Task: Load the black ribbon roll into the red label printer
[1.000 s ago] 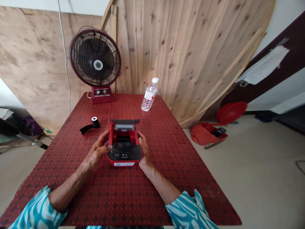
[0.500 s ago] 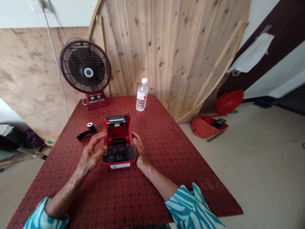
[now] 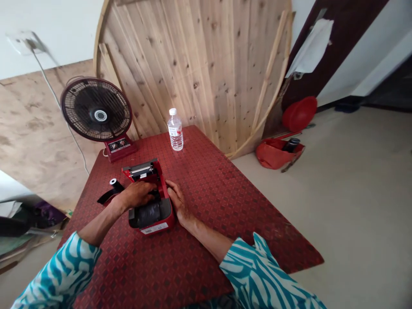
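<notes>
A small red and black label printer (image 3: 165,214) stands on the table with its lid (image 3: 141,169) raised. A wide black strip (image 3: 148,214) lies across its front, coming from the inner compartment. My left hand (image 3: 137,195) reaches over the left side into that compartment; its fingers bend down together and their tips are hidden, so what they hold cannot be made out. My right hand (image 3: 178,201) lies along the printer's right side, fingers stretched out against the wall. Just left of the printer stands a black roll with a white core (image 3: 113,182), its loose black end (image 3: 105,196) spread on the table.
A dark red fan (image 3: 100,116) stands at the table's far left, its cord running up to a wall socket (image 3: 27,43). A clear water bottle (image 3: 175,133) is upright behind the printer. Boards (image 3: 193,64) lean behind the table (image 3: 244,223). An orange bag (image 3: 275,154) sits on the floor.
My left hand has moved from the printer's left edge into its compartment. The black strip now extends over the front. The printer is turned slightly, and the view has shifted.
</notes>
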Available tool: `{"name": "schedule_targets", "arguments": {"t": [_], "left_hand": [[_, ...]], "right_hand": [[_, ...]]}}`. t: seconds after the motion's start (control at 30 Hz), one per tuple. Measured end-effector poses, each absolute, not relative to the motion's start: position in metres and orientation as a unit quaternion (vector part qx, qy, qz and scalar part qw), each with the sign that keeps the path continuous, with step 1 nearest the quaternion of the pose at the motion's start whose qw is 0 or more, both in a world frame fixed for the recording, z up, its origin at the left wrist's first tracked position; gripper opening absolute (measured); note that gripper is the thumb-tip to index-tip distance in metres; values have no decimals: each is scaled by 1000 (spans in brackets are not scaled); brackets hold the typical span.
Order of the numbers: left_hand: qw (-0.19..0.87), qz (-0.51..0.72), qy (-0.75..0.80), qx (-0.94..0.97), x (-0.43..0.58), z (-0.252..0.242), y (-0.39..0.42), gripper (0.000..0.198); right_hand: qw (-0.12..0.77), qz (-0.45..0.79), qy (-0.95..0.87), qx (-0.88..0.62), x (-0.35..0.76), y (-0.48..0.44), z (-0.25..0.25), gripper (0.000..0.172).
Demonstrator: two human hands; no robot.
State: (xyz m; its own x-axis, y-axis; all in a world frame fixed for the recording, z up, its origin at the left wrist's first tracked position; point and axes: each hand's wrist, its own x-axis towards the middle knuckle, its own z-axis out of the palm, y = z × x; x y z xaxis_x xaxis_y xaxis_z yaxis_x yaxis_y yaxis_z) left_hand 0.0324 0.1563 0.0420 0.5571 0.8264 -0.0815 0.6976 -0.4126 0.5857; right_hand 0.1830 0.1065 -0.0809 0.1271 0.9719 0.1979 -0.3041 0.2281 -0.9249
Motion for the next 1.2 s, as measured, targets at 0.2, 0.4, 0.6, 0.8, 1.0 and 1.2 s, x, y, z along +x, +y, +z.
{"name": "schedule_targets", "arguments": {"t": [0.2, 0.4, 0.6, 0.8, 1.0, 1.2], "left_hand": [[279, 147, 448, 837, 27, 60, 137, 26], [275, 306, 488, 770, -18, 103, 107, 50], [282, 382, 555, 683, -72, 98, 137, 39], [144, 251, 621, 728, -74, 54, 190, 24], [103, 158, 661, 726, -55, 23, 214, 13], [126, 157, 659, 725, -75, 15, 220, 36]], "right_hand": [[651, 493, -437, -377, 185, 107, -80, 36], [643, 519, -415, -380, 185, 106, -85, 37], [640, 532, -399, -385, 185, 104, -82, 43], [625, 525, -420, -396, 187, 102, -80, 44], [620, 522, -428, -400, 187, 104, -83, 45], [618, 519, -438, -396, 187, 103, -82, 44]]}}
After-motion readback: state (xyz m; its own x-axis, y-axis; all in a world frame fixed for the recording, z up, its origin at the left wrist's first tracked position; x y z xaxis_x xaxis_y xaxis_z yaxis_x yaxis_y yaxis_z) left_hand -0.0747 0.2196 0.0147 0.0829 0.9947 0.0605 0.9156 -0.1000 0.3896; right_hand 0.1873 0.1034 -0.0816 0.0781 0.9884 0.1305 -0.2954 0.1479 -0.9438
